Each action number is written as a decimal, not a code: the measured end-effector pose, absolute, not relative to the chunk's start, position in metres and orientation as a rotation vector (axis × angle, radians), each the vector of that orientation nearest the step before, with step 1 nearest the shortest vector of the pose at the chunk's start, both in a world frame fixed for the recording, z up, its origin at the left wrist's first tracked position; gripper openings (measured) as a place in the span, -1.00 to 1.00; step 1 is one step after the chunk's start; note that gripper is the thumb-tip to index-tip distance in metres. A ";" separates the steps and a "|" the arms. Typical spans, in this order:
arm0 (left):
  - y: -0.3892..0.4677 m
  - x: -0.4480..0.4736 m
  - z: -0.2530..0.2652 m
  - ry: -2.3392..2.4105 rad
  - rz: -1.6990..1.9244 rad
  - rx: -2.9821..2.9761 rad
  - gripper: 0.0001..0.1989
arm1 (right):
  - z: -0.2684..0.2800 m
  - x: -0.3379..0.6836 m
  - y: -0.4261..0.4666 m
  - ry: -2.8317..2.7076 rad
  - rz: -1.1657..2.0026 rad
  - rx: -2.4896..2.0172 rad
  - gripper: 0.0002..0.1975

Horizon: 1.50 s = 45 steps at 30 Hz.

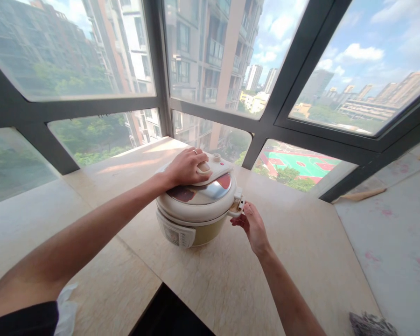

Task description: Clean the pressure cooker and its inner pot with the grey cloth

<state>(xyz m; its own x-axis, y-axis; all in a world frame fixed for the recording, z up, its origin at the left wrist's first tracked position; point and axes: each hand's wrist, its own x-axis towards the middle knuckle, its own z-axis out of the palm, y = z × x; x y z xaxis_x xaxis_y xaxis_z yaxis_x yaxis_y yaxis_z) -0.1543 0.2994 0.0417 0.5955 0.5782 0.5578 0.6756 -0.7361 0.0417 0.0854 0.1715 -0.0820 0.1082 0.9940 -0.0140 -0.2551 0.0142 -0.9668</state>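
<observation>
An electric pressure cooker [208, 234] with a cream rim and a shiny metal lid [215, 185] stands upright on the marble-look ledge. My left hand [186, 166], with a ring on one finger, is closed around the lid handle [203, 168] on top. Beside that grip are a round knob [216, 157] and a small red dot. At the cooker's right side, my right hand [254, 226] has its thumb and fingers closed on the side handle [236, 207]. A control panel [177, 234] faces the front left.
The stone ledge [287, 261] runs up to grey-framed windows [210, 109] on several sides. A dark opening [171, 315] lies at the front edge. Flower-patterned wallpaper [392, 233] peels at the right. Near the lower right lies a grey fuzzy object [371, 324], with white material [66, 310] at the lower left.
</observation>
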 end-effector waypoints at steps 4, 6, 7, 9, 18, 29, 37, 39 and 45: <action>0.300 -0.154 0.042 -1.048 -0.867 -2.707 -0.69 | -0.078 0.075 0.179 -0.900 1.157 -1.089 -0.43; 0.298 -0.153 0.042 -1.090 -0.879 -2.702 -0.69 | -0.078 0.069 0.182 -0.867 1.115 -1.100 -0.43; 0.298 -0.153 0.042 -1.112 -0.882 -2.695 -0.69 | -0.079 0.066 0.184 -0.853 1.098 -1.098 -0.44; 0.296 -0.151 0.042 -1.140 -0.874 -2.687 -0.68 | -0.081 0.061 0.185 -0.833 1.075 -1.084 -0.47; 0.289 -0.147 0.052 -1.261 -0.622 -2.602 -0.65 | -0.086 0.056 0.183 -0.799 1.021 -0.979 -0.37; 0.289 -0.145 0.058 -1.287 -0.522 -2.596 -0.62 | -0.091 0.050 0.188 -0.802 0.896 -0.992 -0.48; 0.312 -0.158 0.059 -0.835 -0.500 -2.852 -0.79 | -0.088 0.054 0.186 -0.759 1.038 -0.920 -0.45; 0.317 -0.160 0.059 -0.761 -0.494 -2.894 -0.81 | -0.088 0.054 0.187 -0.755 1.033 -0.919 -0.44; 0.319 -0.159 0.062 -0.731 -0.457 -2.912 -0.79 | -0.091 0.053 0.188 -0.778 1.016 -0.915 -0.48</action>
<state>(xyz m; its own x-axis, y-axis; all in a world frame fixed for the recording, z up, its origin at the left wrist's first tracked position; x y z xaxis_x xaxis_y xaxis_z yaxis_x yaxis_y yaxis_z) -0.1595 0.3186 0.0617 0.8394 0.4445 0.3126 0.4759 -0.8791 -0.0278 0.0531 0.1880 -0.0906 0.3370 0.9341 0.1180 -0.3574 0.2428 -0.9018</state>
